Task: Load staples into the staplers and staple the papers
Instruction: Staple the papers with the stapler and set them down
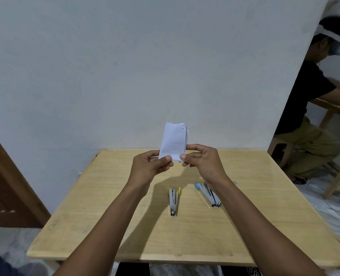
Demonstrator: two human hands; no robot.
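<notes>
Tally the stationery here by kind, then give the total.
Staplers: 2 (yellow-tipped stapler, blue-tipped stapler)
Papers: 1 (folded paper bundle)
Total: 3

Both bare forearms stretch forward and converge. The left hand [151, 166] and the right hand [203, 162] are raised side by side, nearly touching, each pinching the bottom of a folded paper [174, 141] between thumb and curled fingers.

Plain home room: wooden table [105, 226], marble floor [324, 208], wooden door [6, 186], bare wall [125, 66].
</notes>
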